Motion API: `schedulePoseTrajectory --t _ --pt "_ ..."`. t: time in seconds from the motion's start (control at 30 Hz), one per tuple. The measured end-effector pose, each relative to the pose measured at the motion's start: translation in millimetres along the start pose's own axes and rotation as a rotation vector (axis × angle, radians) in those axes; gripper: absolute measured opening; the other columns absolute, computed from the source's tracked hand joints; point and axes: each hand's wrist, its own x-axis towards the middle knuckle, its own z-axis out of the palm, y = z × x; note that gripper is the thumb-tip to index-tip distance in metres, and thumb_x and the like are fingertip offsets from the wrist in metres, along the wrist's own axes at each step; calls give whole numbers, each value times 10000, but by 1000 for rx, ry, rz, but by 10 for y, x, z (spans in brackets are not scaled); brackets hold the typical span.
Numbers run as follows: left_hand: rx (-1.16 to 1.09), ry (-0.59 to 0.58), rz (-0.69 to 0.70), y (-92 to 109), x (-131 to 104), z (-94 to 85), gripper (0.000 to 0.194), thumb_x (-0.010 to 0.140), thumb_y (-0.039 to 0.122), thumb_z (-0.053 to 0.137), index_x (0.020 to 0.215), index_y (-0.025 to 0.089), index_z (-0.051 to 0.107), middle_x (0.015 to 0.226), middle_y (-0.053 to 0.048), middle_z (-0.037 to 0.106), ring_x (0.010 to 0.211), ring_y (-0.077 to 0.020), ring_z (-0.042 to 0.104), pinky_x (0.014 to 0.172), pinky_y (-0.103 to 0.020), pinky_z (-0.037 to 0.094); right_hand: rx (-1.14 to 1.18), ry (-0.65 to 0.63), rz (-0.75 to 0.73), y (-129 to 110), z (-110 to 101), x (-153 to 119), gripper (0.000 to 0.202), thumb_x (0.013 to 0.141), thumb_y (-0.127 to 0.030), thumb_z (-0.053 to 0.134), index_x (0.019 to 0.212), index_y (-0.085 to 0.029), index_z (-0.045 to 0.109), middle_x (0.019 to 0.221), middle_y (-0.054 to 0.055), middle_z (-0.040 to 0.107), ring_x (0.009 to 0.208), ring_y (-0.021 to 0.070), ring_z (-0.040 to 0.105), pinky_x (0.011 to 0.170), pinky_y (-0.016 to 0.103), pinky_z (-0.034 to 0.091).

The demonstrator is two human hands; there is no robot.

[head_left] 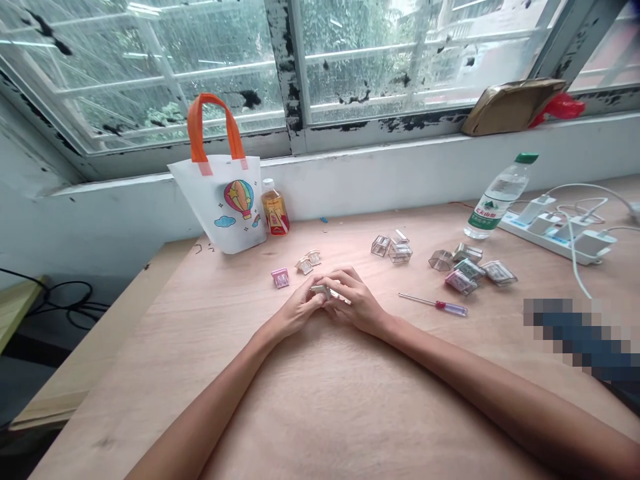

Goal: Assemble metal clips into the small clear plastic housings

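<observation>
Fingers cover most of the small pale piece [321, 289] held above the middle of the counter [320, 407], so its full shape cannot be made out. The hands meet around it: the left hand [300, 308] is closed on the piece, while the right hand [359, 303] curls in against it; whether those fingers grip or only touch cannot be told. A blocky blur hides whatever lies at the right edge, and both forearms run out of the picture. In the clear plastic cases [401, 253] beyond the right hand, and in the tinted plastic cases [469, 269] heaped farther right, glare and overlap obscure the inner parts.

A pink piece [281, 279] and two amber pieces [305, 266] lie just beyond the left hand. A screwdriver [451, 309] with a clear purple-and-red handle lies between the right forearm and the tinted heap. Farther back stand a white tote bag [220, 220] with orange handles, an amber drink bottle [275, 212] beside it, and a green-capped water bottle [493, 207] partly covering the end of a loaded power strip [563, 241].
</observation>
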Motion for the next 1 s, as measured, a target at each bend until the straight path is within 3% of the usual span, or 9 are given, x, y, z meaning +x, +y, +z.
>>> schedulePoseTrajectory --t 0.13,0.23,0.3,0.4,0.47,0.57,0.8,1.0 --pt "47 20 -11 18 -2 35 448 1002 468 515 1323 157 483 805 -18 654 702 -191 675 770 -334 525 -2 -8 32 -14 3 -9 430 988 -217 597 1406 -314 564 1241 79 663 1160 260 548 993 441 509" --pt "54 151 -59 65 -7 64 414 982 453 532 1267 157 488 693 34 570 631 -145 570 694 -279 470 -8 62 141 -86 -11 -32 479 964 -285 650 1430 -295 539 1317 101 607 1202 266 551 1003 434 506" --pt "16 238 -100 81 -9 81 413 959 434 557 1265 172 465 661 68 501 604 -120 493 689 -262 443 26 114 269 -147 -36 -47 455 941 -351 685 1373 -256 578 1261 109 623 1108 256 592 932 406 528" --pt "-35 261 -134 70 -12 96 435 935 434 595 1259 189 439 702 79 456 596 -95 421 692 -252 417 158 77 442 -211 -92 -48 240 975 -402 630 1105 -213 699 1023 69 692 846 192 607 762 332 515" --pt "-35 229 -127 49 -16 97 432 931 448 616 1241 199 445 753 68 454 617 -91 408 662 -238 384 238 34 486 -220 -122 -32 253 1004 -415 578 997 -207 723 950 50 707 791 169 597 718 307 481" --pt "3 189 -116 27 -29 87 440 950 477 596 1263 210 441 801 50 461 655 -102 417 647 -232 364 323 -17 494 -190 -138 -13 281 1008 -429 566 992 -205 735 946 39 720 825 163 610 718 291 454" --pt "197 144 -96 51 -48 71 449 987 486 536 1326 206 444 1021 -32 556 877 -172 523 783 -275 438 485 -25 560 -121 -119 -37 249 939 -427 673 904 -184 716 852 4 689 723 131 551 658 258 409" --pt "234 160 -72 53 -22 123 420 986 437 525 1314 190 438 1023 -34 553 845 -159 507 751 -260 418 578 -41 581 -150 -153 -36 287 958 -452 634 901 -184 719 896 30 719 815 162 623 693 268 466"
